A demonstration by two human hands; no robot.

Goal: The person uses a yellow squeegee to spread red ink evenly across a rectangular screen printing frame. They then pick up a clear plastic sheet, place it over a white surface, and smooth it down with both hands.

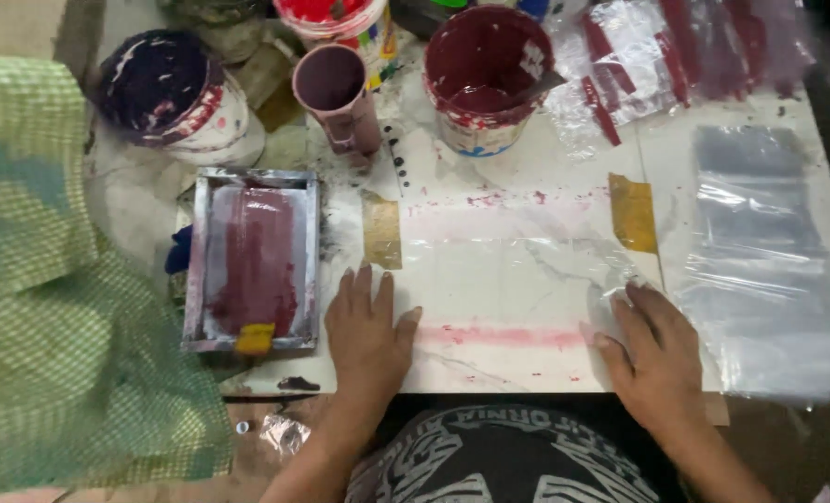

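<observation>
Both my hands lie flat, palms down, on a clear plastic sheet [517, 270] spread over the white work board [527, 168]. My left hand [367, 333] presses the sheet's left edge, fingers extended and slightly spread, gripping nothing. My right hand [655, 352] presses the sheet's right part, fingers likewise extended, gripping nothing. A pink ink smear [503, 335] runs between the two hands. Two strips of tan tape sit at the sheet's sides: left strip [381, 233], right strip [633, 212].

Just left of my left hand: small metal-framed printing screen [252, 261], coated dark red. Behind: maroon paint bucket [485, 74], pink cup [336, 93], dark blue paint bucket [173, 98]. Right of my right hand: stack of clear plastic bags [760, 261]. Green checked cloth [61, 307] at far left.
</observation>
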